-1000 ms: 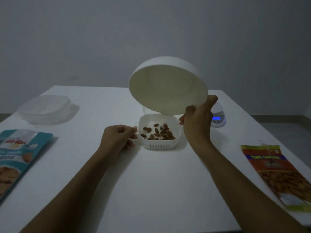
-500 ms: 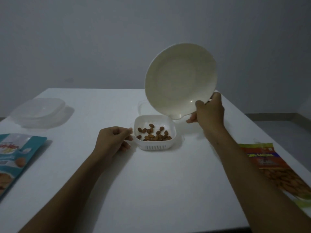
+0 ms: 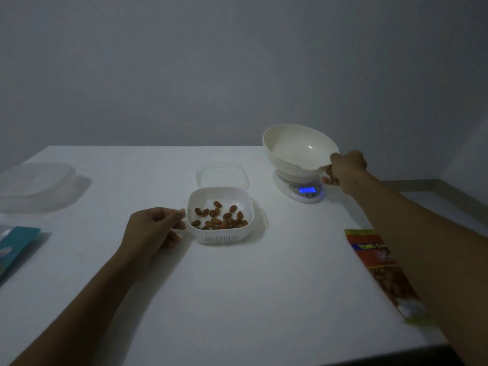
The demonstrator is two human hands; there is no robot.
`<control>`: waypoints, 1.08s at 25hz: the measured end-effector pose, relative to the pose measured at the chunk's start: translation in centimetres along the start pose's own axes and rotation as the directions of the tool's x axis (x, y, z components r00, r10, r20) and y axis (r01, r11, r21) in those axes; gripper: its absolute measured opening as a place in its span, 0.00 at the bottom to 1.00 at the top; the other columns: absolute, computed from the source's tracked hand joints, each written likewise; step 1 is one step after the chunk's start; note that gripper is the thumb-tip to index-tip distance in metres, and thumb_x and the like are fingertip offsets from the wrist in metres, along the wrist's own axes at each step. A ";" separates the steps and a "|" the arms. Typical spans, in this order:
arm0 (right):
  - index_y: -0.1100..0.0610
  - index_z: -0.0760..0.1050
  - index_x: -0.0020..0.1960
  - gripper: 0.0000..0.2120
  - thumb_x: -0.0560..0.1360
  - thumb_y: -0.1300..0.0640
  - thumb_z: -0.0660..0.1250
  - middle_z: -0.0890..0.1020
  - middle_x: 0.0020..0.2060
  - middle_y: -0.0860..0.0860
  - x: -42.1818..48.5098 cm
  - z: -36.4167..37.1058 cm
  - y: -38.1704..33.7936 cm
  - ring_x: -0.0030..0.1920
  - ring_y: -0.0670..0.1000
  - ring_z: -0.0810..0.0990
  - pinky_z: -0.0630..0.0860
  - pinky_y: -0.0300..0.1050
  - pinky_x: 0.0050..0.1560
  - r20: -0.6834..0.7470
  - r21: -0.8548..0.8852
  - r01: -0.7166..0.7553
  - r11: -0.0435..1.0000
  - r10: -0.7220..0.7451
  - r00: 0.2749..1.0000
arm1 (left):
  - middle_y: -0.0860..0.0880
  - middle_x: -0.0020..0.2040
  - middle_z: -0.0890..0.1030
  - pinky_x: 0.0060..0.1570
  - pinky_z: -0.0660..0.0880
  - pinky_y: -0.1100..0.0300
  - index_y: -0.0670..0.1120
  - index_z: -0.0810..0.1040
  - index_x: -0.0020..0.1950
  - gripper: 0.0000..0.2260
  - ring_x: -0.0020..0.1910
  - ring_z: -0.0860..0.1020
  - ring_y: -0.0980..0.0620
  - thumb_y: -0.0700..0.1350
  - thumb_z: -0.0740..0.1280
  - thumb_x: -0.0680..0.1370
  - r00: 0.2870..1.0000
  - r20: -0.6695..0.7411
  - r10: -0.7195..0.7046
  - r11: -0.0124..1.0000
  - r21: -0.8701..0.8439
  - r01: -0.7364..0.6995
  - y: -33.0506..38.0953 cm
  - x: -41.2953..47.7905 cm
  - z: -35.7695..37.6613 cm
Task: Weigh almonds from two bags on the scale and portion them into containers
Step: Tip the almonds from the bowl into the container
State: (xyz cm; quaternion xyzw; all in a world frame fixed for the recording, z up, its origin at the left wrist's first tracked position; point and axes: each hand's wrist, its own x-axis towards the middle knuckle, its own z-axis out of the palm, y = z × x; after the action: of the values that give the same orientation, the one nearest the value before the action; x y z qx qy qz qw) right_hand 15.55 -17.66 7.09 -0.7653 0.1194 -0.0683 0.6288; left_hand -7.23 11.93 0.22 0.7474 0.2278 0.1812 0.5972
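The right hand (image 3: 346,167) grips the rim of the empty, tilted bowl (image 3: 298,151) at the scale (image 3: 303,192), the left hand (image 3: 153,228) pinches the left edge of the container (image 3: 221,237) of almonds (image 3: 219,220), and the orange bag (image 3: 369,249) lies lengthwise toward the person, beside the right forearm, so that arm is nearer.

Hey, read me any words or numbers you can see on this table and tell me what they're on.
"TONG GA": orange bag, the rest hidden by the right forearm; smaller print blurred.
Scale display: lit blue, digits unreadable.
Teal bag: print too blurred to read.
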 end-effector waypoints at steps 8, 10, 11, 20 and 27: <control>0.65 0.71 0.45 0.05 0.78 0.63 0.60 0.74 0.45 0.61 1.4 -0.4 1.4 0.28 0.53 0.72 0.71 0.37 0.14 -0.017 -0.054 -0.031 0.998 0.030 0.999 | 0.41 0.35 0.84 0.30 0.74 0.59 0.39 0.83 0.41 0.10 0.24 0.76 0.51 0.46 0.70 0.75 1.000 0.002 0.005 1.000 -0.005 -0.005 -0.2 0.1 0.0; 0.65 0.70 0.43 0.07 0.78 0.63 0.60 0.74 0.45 0.62 1.4 -0.5 1.8 0.28 0.53 0.72 0.71 0.37 0.15 -0.009 -0.050 -0.046 0.998 0.046 0.999 | 0.41 0.35 0.84 0.30 0.74 0.59 0.39 0.83 0.41 0.10 0.24 0.75 0.52 0.46 0.70 0.75 1.000 -0.002 -0.002 1.000 -0.009 0.002 -0.2 0.0 0.1; 0.65 0.71 0.44 0.06 0.78 0.63 0.60 0.75 0.45 0.62 1.4 -0.5 1.9 0.28 0.53 0.72 0.72 0.37 0.15 -0.010 -0.049 -0.051 0.998 0.050 0.999 | 0.41 0.35 0.84 0.30 0.74 0.59 0.39 0.83 0.41 0.10 0.23 0.75 0.52 0.46 0.70 0.75 1.000 -0.005 -0.003 1.000 -0.010 0.003 -0.1 0.0 0.1; 0.67 0.71 0.48 0.06 0.77 0.64 0.59 0.73 0.32 0.59 1.0 -0.6 1.4 0.26 0.53 0.71 0.73 0.38 0.16 0.025 -0.059 -0.056 0.997 0.058 0.998 | 0.44 0.33 0.84 0.28 0.73 0.60 0.38 0.83 0.41 0.10 0.22 0.75 0.54 0.45 0.70 0.75 1.000 -0.008 0.001 1.000 -0.021 -0.001 -0.2 0.0 0.2; 0.67 0.72 0.46 0.07 0.78 0.65 0.57 0.72 0.29 0.58 1.0 -0.7 0.9 0.23 0.51 0.67 0.72 0.37 0.15 0.042 -0.122 -0.077 0.989 0.083 0.996 | 0.41 0.35 0.84 0.30 0.74 0.60 0.38 0.83 0.41 0.10 0.23 0.75 0.53 0.46 0.70 0.75 1.000 -0.001 0.009 1.000 -0.006 -0.009 -0.1 0.0 0.1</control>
State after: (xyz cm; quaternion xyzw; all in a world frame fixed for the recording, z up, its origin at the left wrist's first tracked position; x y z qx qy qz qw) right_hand 16.21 -18.71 6.25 -0.7979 0.1393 -0.0177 0.5863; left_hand -7.19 11.86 0.08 0.7466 0.2243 0.1846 0.5985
